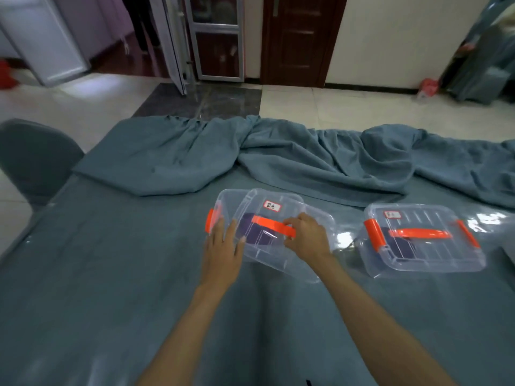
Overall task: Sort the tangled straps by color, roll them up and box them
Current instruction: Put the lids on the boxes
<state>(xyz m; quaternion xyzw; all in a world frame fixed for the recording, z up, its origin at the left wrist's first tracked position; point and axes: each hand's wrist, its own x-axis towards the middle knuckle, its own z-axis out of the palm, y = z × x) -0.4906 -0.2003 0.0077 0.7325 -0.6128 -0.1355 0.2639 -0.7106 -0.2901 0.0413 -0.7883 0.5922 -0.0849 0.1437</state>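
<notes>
Pale tiled floor (348,104) fills the upper frame — a dark wooden door (301,37) at top centre, grey chair (33,160) at left.

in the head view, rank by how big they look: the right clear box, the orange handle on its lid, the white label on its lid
1. Right clear box, largest.
2. Orange handle on its lid.
3. White label, smallest.
All three sit together on one box, so nearness to the camera hardly skews the order.

Two see-through boxes (267,232) (420,240) are showing orange handles (274,225) and clips; beside the right one, purple straps (252,228) are lying on blue-grey cloth (111,260).
</notes>
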